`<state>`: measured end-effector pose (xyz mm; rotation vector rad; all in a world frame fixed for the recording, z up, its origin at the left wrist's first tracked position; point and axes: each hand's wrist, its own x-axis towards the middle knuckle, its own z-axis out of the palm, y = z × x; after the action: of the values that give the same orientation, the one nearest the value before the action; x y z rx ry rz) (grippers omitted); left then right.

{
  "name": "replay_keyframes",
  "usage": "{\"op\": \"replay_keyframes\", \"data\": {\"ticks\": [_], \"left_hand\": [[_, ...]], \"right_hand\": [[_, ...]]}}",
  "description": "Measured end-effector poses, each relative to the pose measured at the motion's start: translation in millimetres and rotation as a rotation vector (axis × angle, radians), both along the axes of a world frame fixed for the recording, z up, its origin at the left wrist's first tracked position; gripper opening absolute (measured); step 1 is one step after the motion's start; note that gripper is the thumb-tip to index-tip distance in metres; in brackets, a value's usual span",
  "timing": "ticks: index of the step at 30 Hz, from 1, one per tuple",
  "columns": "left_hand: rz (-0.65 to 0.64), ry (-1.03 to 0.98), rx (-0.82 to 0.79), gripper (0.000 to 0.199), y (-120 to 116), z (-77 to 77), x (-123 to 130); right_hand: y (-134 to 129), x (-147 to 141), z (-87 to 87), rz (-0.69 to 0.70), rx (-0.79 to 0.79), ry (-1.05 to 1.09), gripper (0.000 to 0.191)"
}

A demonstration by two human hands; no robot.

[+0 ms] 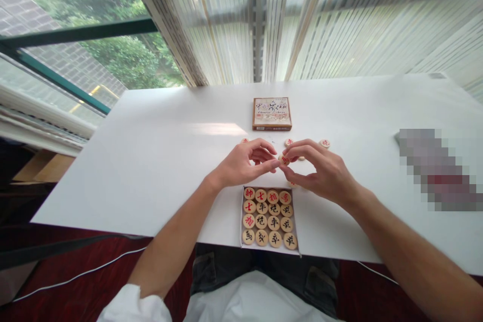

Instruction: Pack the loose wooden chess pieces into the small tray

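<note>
Between thumb and fingers, my right hand (320, 168) pinches a round wooden chess piece (284, 160) with a red character. My left hand (247, 163) is just left of that piece, fingers curved and apart, its thumb tip close to it; I see nothing held in it. Below both hands, an open tray (242, 216) at the table's near edge holds rows of round pieces with red or black characters. Loose pieces lie around the hands: one (245, 140) behind my left hand, one (289, 142) and another (324, 144) behind my right hand, and one partly hidden beneath it.
A Chinese chess box (272, 113) lies farther back on the white table (151, 161). A blurred-out object (437, 171) is at the right. Blinds (234, 35) and a window stand behind the table; my lap is below its near edge.
</note>
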<state>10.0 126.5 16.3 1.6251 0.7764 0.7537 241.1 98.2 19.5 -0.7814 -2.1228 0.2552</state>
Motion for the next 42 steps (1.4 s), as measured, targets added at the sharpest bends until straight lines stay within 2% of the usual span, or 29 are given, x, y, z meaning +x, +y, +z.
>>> {"op": "replay_keyframes", "data": {"ticks": [4, 12, 19, 25, 42], "left_hand": [[-0.034, -0.077, -0.017, 0.025, -1.3, -1.3, 5.3], [0.036, -0.094, 0.002, 0.023, 1.1, -3.6, 5.5], [-0.005, -0.101, 0.035, 0.021, 1.0, -0.1, 2.4], [-0.050, -0.079, 0.076, 0.027, 0.6, -0.9, -0.2], [-0.041, -0.051, 0.091, 0.031, 1.6, 0.2, -3.0]], "right_hand": [[-0.8, -4.4, -3.0, 0.005, 0.037, -0.009, 0.018], [-2.1, -5.4, -3.2, 0.009, 0.041, -0.020, 0.021], [-2.7, -2.8, -3.7, -0.014, 0.036, -0.038, 0.020], [-0.6, -2.9, -3.3, -0.021, 0.032, -0.027, 0.020], [-1.6, -1.6, -2.3, -0.040, -0.033, -0.019, 0.022]]}}
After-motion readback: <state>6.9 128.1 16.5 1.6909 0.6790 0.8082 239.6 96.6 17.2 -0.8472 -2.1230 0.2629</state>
